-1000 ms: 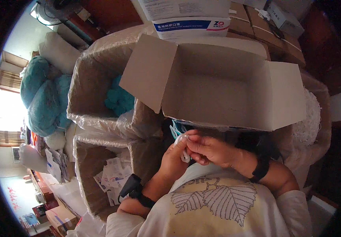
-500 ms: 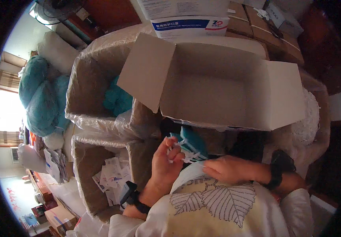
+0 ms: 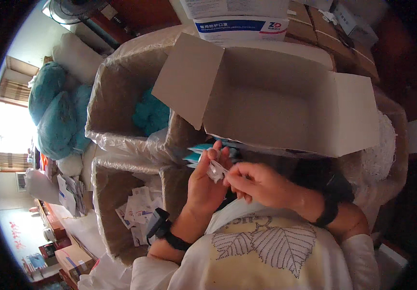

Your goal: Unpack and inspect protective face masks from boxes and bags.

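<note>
Logged remotely by me: left hand (image 3: 202,186) gripping 1 white cord bundle (image 3: 216,171), right hand (image 3: 260,184) pinching its edge, the bundle between them. Just beyond, teal pieces (image 3: 201,148); then 1 open carton (image 3: 266,108); farthest, 1 blue-banded white box (image 3: 240,35).

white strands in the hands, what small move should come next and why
Probably ease the white strands straight with the right hand while the left hand steadies them: they look bunched against the left hand's fingers, and the right fingertips are already at their edge.
</note>
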`<state>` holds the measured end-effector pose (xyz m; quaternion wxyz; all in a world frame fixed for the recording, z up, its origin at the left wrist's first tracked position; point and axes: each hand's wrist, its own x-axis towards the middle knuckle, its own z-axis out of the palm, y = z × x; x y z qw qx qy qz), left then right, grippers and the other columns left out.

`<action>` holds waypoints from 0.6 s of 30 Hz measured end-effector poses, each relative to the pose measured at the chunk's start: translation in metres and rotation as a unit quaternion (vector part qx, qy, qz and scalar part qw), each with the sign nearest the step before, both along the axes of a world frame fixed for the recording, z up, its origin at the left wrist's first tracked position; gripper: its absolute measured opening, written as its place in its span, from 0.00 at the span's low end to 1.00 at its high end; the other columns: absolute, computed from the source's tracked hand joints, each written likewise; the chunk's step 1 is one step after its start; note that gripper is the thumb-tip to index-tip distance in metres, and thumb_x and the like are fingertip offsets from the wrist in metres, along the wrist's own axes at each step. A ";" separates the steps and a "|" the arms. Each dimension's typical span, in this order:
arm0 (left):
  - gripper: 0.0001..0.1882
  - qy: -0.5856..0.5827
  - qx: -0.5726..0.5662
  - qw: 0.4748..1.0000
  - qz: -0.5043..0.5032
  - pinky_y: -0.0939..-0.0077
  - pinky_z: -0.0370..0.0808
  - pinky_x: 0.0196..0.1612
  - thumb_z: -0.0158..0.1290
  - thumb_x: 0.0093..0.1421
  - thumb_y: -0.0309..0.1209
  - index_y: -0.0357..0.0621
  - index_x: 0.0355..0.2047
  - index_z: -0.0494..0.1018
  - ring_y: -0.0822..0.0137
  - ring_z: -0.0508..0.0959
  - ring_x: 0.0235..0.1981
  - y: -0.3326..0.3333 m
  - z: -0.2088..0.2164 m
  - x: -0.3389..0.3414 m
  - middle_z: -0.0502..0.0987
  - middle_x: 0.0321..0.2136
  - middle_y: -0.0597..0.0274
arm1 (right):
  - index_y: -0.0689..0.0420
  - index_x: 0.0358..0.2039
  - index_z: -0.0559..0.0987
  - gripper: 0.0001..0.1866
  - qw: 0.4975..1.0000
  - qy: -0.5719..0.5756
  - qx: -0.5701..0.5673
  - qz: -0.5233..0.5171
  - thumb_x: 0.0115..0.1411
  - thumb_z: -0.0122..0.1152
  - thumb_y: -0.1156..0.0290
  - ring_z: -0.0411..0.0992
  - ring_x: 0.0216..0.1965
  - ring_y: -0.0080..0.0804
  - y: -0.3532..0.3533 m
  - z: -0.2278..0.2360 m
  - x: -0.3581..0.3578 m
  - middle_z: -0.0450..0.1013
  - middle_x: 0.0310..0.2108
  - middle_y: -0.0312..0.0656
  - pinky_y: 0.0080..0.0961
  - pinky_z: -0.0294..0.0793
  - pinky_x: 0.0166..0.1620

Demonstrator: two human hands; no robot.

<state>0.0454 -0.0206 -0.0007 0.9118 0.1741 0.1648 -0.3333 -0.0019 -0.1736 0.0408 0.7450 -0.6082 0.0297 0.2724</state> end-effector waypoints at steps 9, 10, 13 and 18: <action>0.13 -0.099 0.131 0.986 -0.032 0.67 0.60 0.52 0.37 0.63 0.39 0.47 0.28 0.64 0.67 0.64 0.49 -0.019 0.006 -0.012 0.66 0.41 0.66 | 0.63 0.36 0.70 0.15 0.980 -0.156 -0.112 -0.058 0.58 0.51 0.62 0.68 0.30 0.25 0.009 -0.020 0.014 0.71 0.28 0.38 0.23 0.67 0.35; 0.13 -0.108 0.129 0.985 -0.034 0.66 0.61 0.52 0.36 0.63 0.39 0.47 0.27 0.64 0.68 0.64 0.49 -0.018 0.004 -0.011 0.66 0.43 0.65 | 0.64 0.35 0.70 0.15 0.985 -0.147 -0.073 -0.059 0.58 0.51 0.62 0.69 0.31 0.28 0.009 -0.024 0.014 0.71 0.29 0.42 0.25 0.68 0.36; 0.13 -0.064 0.096 0.993 -0.002 0.66 0.62 0.51 0.36 0.63 0.39 0.47 0.26 0.64 0.67 0.66 0.46 -0.019 0.006 -0.012 0.67 0.39 0.66 | 0.65 0.32 0.71 0.15 0.992 -0.113 -0.057 0.012 0.59 0.49 0.62 0.71 0.31 0.35 0.000 -0.020 0.016 0.72 0.29 0.48 0.27 0.69 0.37; 0.14 -0.058 0.075 0.995 0.013 0.71 0.63 0.45 0.36 0.63 0.40 0.50 0.24 0.63 0.75 0.65 0.25 -0.010 0.018 -0.007 0.66 0.33 0.70 | 0.63 0.32 0.70 0.12 0.950 -0.233 -0.199 0.057 0.58 0.46 0.66 0.70 0.30 0.44 -0.005 -0.001 0.008 0.71 0.30 0.51 0.33 0.69 0.35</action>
